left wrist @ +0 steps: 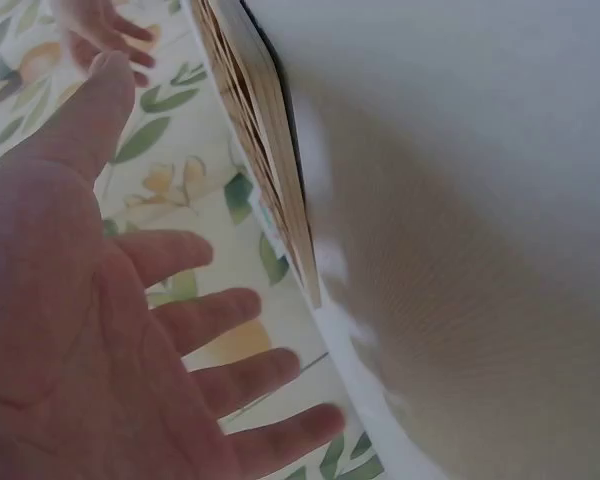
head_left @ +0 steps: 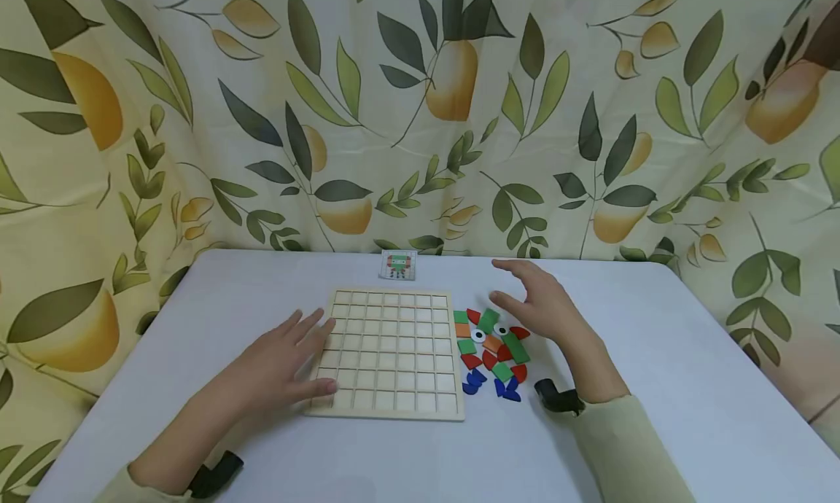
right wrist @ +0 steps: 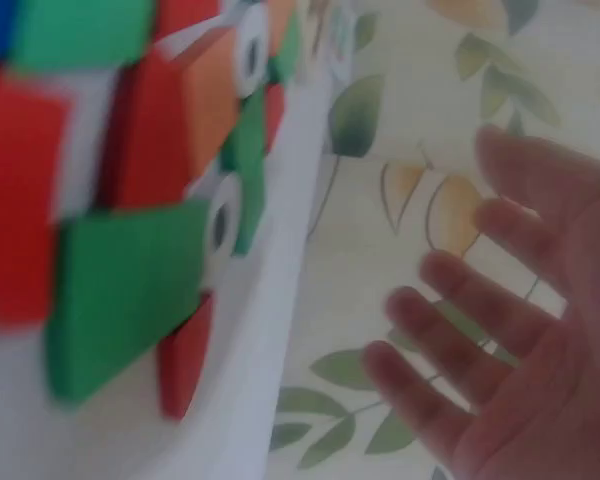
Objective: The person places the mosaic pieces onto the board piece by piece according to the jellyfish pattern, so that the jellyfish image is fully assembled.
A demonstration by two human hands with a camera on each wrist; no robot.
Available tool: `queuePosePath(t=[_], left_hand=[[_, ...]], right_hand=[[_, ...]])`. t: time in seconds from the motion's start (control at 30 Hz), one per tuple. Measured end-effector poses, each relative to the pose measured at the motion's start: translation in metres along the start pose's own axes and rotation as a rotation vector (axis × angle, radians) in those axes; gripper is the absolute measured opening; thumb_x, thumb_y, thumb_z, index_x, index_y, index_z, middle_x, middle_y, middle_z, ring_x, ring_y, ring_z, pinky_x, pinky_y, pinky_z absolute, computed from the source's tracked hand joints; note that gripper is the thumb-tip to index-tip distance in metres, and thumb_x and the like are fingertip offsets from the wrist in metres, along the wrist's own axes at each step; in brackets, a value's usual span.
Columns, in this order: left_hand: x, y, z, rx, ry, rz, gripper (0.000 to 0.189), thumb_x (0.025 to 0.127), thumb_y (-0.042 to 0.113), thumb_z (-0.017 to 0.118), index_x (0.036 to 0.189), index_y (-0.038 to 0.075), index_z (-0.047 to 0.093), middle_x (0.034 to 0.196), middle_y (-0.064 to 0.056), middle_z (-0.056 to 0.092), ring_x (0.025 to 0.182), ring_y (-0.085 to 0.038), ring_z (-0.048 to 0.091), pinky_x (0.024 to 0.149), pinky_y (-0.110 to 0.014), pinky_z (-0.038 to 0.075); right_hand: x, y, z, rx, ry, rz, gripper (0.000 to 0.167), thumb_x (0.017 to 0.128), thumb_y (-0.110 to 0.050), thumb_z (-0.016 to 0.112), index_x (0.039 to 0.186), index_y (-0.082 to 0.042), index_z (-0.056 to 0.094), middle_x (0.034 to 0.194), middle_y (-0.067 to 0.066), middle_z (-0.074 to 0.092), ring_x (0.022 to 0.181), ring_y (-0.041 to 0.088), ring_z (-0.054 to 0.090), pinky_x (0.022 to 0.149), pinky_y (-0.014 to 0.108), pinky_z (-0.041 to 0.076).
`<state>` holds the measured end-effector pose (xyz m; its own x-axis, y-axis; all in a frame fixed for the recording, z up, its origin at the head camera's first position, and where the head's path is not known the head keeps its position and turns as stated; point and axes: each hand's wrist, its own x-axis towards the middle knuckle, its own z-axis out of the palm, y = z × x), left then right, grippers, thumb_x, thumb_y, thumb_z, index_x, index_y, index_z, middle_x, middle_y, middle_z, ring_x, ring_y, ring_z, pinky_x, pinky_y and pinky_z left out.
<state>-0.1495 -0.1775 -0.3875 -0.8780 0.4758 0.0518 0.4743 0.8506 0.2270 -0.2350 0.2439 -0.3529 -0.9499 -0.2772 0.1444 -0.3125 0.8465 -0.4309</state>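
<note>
Left fingers point(head_left: 315, 338) spread free by the gridded board point(head_left: 405, 348), right fingers point(head_left: 523, 270) loose near coloured pieces point(head_left: 516, 349).

Around the grid board point(head_left: 387, 344)
Head view is facing forward-down onto it — wrist views are skimming low alongside, all sharing the curtain point(head_left: 400, 160).

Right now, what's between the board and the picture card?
Head view: only a narrow bare strip of white table separates the board from the card. The loose pieces lie off the board's right side.
</note>
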Motion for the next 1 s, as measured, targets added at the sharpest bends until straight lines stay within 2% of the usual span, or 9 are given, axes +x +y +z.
queuePosePath(t=[0.17,0.3,0.4,0.5,0.63,0.8,1.0], left_hand=[[-0.012,0.003,-0.002,-0.094,-0.059,-0.009,0.090,0.087,0.068,0.061,0.155,0.014,0.037,0.162,-0.014,0.030,0.144,-0.049,0.030,0.104,-0.068,0.036],[-0.016,0.003,-0.003,-0.071,-0.096,-0.019,0.089,0.087,0.068,0.060,0.154,0.012,0.040,0.160,-0.017,0.032,0.142,-0.052,0.031,0.102,-0.069,0.036],[-0.018,0.003,-0.002,-0.048,-0.146,-0.053,0.090,0.086,0.069,0.060,0.153,0.012,0.041,0.160,-0.018,0.032,0.142,-0.053,0.030,0.101,-0.072,0.034],[-0.019,0.005,-0.002,-0.062,-0.192,-0.088,0.092,0.084,0.070,0.061,0.153,0.013,0.041,0.161,-0.017,0.030,0.144,-0.052,0.027,0.101,-0.076,0.030],[-0.016,0.006,-0.002,-0.088,-0.212,-0.107,0.093,0.084,0.069,0.063,0.155,0.015,0.039,0.163,-0.015,0.028,0.146,-0.050,0.024,0.101,-0.078,0.026],[-0.013,0.007,-0.001,-0.084,-0.231,-0.141,0.093,0.082,0.068,0.066,0.155,0.018,0.038,0.164,-0.013,0.026,0.147,-0.049,0.022,0.102,-0.078,0.025],[-0.019,0.005,0.000,-0.085,-0.226,-0.170,0.095,0.079,0.069,0.068,0.155,0.021,0.037,0.164,-0.012,0.025,0.148,-0.049,0.018,0.101,-0.082,0.017]], right_hand=[[0.017,-0.010,0.005,0.060,-0.093,0.023,0.051,0.095,-0.030,0.067,0.142,-0.014,0.055,0.141,0.014,0.057,0.127,0.039,0.053,0.099,0.060,0.046],[0.030,-0.018,0.013,0.070,-0.196,0.057,0.045,0.095,-0.024,0.067,0.138,-0.012,0.060,0.132,0.014,0.063,0.120,0.035,0.057,0.096,0.053,0.050],[0.034,-0.023,0.020,0.045,-0.279,0.085,0.041,0.095,-0.024,0.067,0.135,-0.013,0.062,0.126,0.013,0.065,0.114,0.032,0.059,0.091,0.048,0.054],[0.034,-0.026,0.022,-0.001,-0.333,0.115,0.039,0.095,-0.023,0.066,0.133,-0.014,0.065,0.123,0.012,0.066,0.108,0.029,0.061,0.087,0.044,0.056],[0.035,-0.025,0.020,-0.044,-0.368,0.135,0.038,0.092,-0.020,0.069,0.129,-0.013,0.067,0.119,0.012,0.067,0.102,0.027,0.061,0.083,0.043,0.056],[0.037,-0.021,0.025,-0.026,-0.391,0.125,0.035,0.088,-0.015,0.075,0.123,-0.012,0.071,0.112,0.009,0.068,0.098,0.025,0.059,0.082,0.040,0.057],[0.040,-0.021,0.033,-0.027,-0.378,0.111,0.030,0.086,-0.013,0.078,0.115,-0.015,0.075,0.107,0.006,0.069,0.097,0.023,0.059,0.087,0.045,0.056]])
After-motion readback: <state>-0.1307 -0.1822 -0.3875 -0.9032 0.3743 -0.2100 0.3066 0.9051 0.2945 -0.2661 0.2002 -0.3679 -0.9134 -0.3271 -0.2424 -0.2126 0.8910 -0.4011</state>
